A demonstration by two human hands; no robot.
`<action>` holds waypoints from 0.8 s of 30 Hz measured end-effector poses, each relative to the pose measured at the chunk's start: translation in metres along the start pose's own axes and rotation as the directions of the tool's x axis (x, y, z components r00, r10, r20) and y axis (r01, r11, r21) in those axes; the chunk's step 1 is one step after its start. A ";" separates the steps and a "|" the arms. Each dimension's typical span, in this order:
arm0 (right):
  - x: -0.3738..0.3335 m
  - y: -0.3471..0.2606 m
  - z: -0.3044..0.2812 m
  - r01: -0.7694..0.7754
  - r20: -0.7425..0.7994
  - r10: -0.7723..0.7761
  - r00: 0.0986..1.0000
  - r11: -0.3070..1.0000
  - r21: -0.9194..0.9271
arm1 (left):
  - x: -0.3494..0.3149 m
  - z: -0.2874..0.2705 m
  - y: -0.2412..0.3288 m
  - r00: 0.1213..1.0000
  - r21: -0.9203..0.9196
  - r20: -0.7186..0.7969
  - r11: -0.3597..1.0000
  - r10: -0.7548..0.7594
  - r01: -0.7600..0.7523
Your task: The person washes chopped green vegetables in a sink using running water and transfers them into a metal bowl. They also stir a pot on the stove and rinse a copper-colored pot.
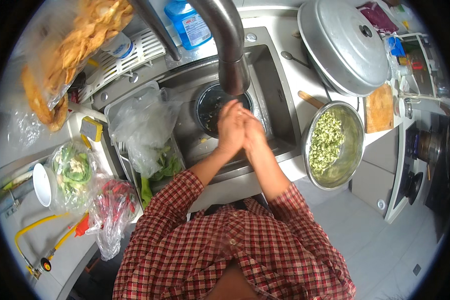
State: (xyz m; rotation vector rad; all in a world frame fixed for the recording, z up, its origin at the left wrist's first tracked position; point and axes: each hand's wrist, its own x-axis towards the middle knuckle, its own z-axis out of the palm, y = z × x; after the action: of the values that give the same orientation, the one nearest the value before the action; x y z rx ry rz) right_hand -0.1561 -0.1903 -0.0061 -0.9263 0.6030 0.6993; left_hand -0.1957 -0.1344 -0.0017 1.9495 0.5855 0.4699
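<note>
My left hand [230, 129] and my right hand [254, 132] are pressed together, palm to palm, just below the spout of the faucet [233, 75]. Their fingers are closed against each other, and whatever may lie between them is hidden. Under them, a dark round pot [203, 112] stands in the steel sink [281, 117], with small pale bits in it. To the left of my hands, a clear plastic bag [145, 132] lies over a drain basket [119, 100] with green leaves [169, 167].
At right, a metal bowl [359, 150] holds chopped green vegetable on the counter edge. Behind it are a large lidded pot [335, 45], a spoon [292, 57] and a wooden board [379, 107]. Bagged cauliflower [72, 165], bagged red peppers [115, 197] and a sponge [91, 129] sit left.
</note>
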 end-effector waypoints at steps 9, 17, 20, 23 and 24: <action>-0.190 -0.150 -0.044 0.704 0.128 -0.697 0.706 0.668 -0.241 | -0.035 0.030 0.190 0.734 -0.657 0.026 0.565 0.679 -0.500; -0.183 -0.183 -0.098 0.219 0.214 -0.782 0.585 -0.102 -0.970 | -0.048 0.042 0.161 0.699 -0.399 0.391 0.795 0.598 -0.457; -0.190 -0.169 -0.053 0.596 0.274 -0.746 0.607 0.199 -0.778 | -0.043 0.017 0.147 0.866 -0.462 0.239 0.836 0.439 -0.296; -0.165 -0.138 -0.007 0.589 0.361 -0.485 0.796 0.483 -0.648 | -0.049 -0.005 0.105 0.964 -0.377 0.173 0.918 0.201 -0.124; -0.141 -0.123 -0.004 0.520 0.354 -0.390 0.850 0.519 -0.679 | -0.054 -0.012 0.089 0.978 -0.321 0.173 0.946 0.118 -0.057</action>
State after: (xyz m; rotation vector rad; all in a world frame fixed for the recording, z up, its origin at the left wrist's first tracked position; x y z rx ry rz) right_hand -0.1524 -0.2832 0.1558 -1.7287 -0.1537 0.5165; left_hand -0.2290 -0.1908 0.0799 1.6944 0.2812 0.3991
